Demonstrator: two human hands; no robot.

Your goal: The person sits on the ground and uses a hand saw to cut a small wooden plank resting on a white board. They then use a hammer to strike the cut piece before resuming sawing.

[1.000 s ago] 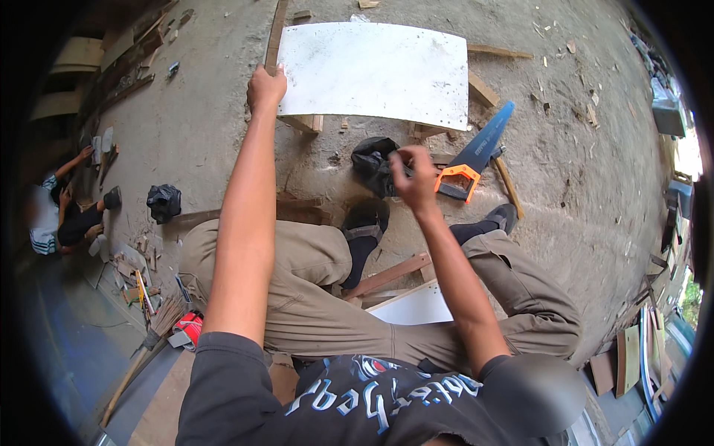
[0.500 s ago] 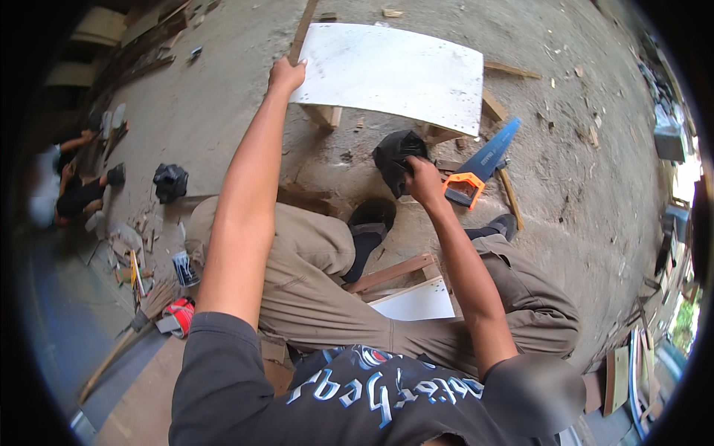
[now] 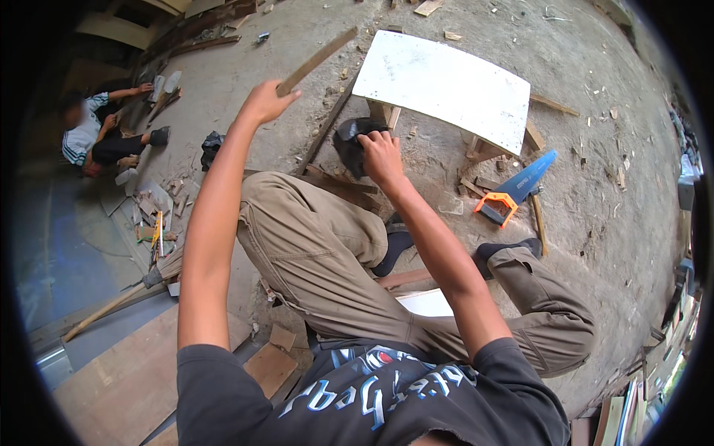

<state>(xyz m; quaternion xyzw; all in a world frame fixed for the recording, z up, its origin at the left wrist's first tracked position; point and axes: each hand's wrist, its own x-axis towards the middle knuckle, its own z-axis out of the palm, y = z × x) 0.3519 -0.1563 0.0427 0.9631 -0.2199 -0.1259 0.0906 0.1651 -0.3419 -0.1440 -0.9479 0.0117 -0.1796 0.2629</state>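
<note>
My left hand point(image 3: 269, 102) is wrapped round one end of a thin wooden strip point(image 3: 320, 59), raised to the left of a white board point(image 3: 446, 88). That board rests on short wooden legs as a low stand. My right hand point(image 3: 383, 156) grips the rim of a black plastic bag point(image 3: 349, 147), held above the ground near the stand's front left leg. What the bag contains is hidden. Right of the stand lies a handsaw point(image 3: 524, 178) with a blue blade and orange handle, beside a wooden-handled hammer point(image 3: 539, 223).
Another person point(image 3: 104, 130) sits at the far left among wood scraps. A second black bag point(image 3: 212, 149) is partly behind my left arm. A broom point(image 3: 111, 308) lies at lower left. Between my legs is a white panel point(image 3: 425, 303); a long wooden piece point(image 3: 327, 130) lies left of the stand.
My left hand has drawn the wooden strip away from the white board, to the left. My right hand has carried the black bag leftward. The whole view has shifted too.
</note>
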